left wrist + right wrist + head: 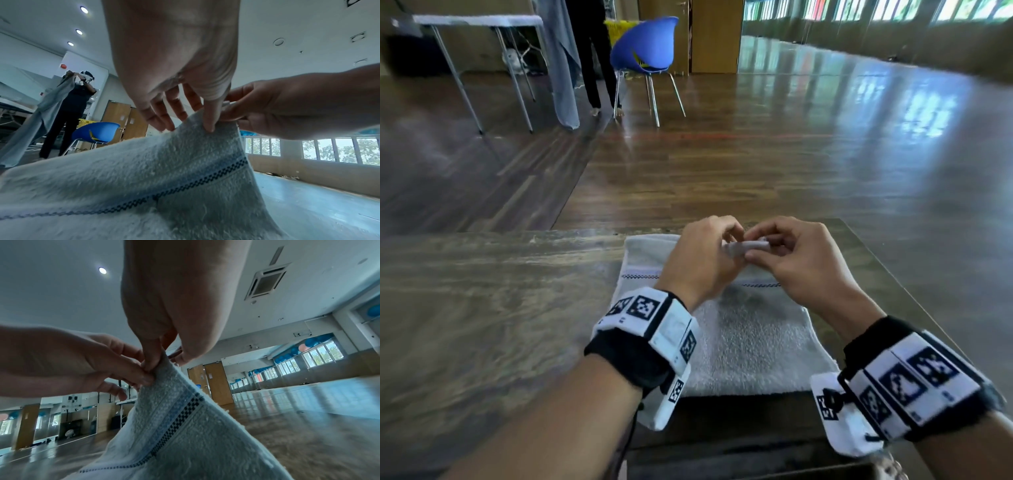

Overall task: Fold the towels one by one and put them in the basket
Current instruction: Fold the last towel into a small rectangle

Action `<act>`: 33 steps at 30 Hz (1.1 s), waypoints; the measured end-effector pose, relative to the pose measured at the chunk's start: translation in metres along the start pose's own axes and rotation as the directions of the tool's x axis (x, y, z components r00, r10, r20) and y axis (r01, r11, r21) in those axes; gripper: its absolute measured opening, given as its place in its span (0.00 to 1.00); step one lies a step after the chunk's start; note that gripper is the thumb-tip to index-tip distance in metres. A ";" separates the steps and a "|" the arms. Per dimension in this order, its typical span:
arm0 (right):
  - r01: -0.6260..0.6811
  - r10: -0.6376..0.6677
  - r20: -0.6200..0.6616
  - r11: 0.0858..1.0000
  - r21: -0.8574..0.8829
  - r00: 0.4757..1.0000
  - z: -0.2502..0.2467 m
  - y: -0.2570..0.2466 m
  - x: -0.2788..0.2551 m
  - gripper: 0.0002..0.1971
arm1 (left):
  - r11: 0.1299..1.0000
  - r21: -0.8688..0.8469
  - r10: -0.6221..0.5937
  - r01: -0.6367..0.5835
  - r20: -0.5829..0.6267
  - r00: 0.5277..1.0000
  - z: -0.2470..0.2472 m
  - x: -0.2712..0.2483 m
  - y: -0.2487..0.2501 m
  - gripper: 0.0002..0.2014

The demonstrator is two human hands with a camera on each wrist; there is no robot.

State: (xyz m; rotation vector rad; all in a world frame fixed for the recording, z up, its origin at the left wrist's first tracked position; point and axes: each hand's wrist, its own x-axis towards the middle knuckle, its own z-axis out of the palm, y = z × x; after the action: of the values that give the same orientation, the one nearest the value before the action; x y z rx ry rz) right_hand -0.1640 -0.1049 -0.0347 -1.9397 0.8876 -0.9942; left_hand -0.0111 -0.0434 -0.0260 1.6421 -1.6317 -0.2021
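Note:
A pale grey towel (750,339) with a dark checked stripe lies on the wooden table (482,308) right in front of me. My left hand (702,253) and right hand (791,253) meet over its far part and both pinch the same raised bit of its edge (746,247). In the left wrist view the towel (144,178) rises like a tent to my left hand's fingertips (209,126). The right wrist view shows the towel (180,426) lifted to a peak where my right hand (160,360) pinches it. No basket shows in any view.
The table's far edge (585,233) runs just beyond my hands, with wooden floor behind. A blue chair (647,51), a folding table (472,20) and a person (592,51) holding a grey cloth stand at the far left.

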 end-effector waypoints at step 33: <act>-0.230 0.258 -0.120 0.950 0.210 0.959 -0.018 0.019 0.018 0.06 | 0.977 -0.201 -0.049 0.074 0.124 0.991 0.003 0.037 -0.006 0.04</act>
State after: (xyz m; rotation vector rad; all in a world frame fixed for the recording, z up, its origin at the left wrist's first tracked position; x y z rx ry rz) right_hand -0.1760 -0.1342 -0.0381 -1.5657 1.0441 -1.0418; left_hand -0.0024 -0.0788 -0.0162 1.5479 -1.5899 -0.4915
